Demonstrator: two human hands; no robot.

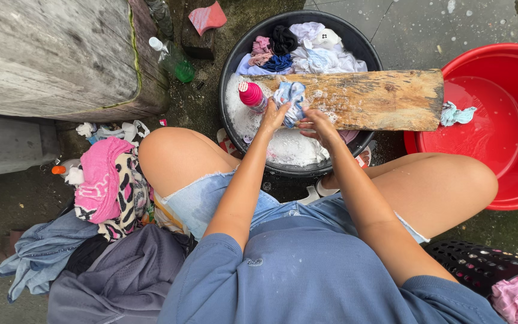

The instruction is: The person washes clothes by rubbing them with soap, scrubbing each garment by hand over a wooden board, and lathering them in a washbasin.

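A small wet blue-and-white cloth (290, 99) lies bunched on a soapy wooden washboard (379, 99) laid across a black basin (355, 42). My left hand (273, 117) grips the cloth from the left and my right hand (316, 122) grips it from below right. The basin holds foamy water, several soaked garments (307, 51) at its far side and a pink-capped bottle (251, 96) just left of my left hand.
A red tub (511, 120) of water stands on the right, a small teal rag (457, 114) at its rim. A pile of clothes (103, 240) lies at left beside a concrete block (55, 54). A black basket (481, 264) sits at bottom right.
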